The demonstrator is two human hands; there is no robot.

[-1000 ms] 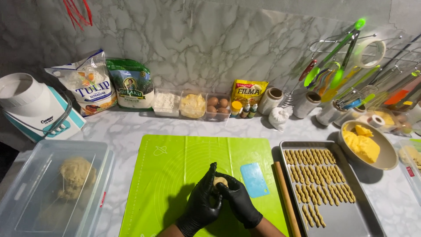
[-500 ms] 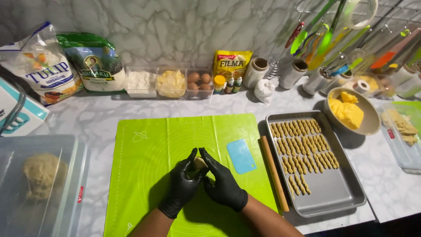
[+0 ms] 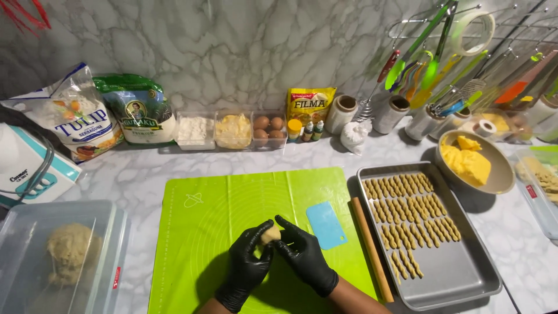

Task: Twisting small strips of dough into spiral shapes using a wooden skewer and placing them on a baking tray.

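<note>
– What sits right of the hands?
– A blue scraper, a wooden rolling pin and a metal tray of shaped pieces
– And left?
– A clear lidded tub; flour bags and eggs stand beyond

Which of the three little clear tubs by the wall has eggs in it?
The right-hand tub, beside the small bottles, holds brown eggs. The left tub holds white powder and the middle tub something pale yellow.
</note>
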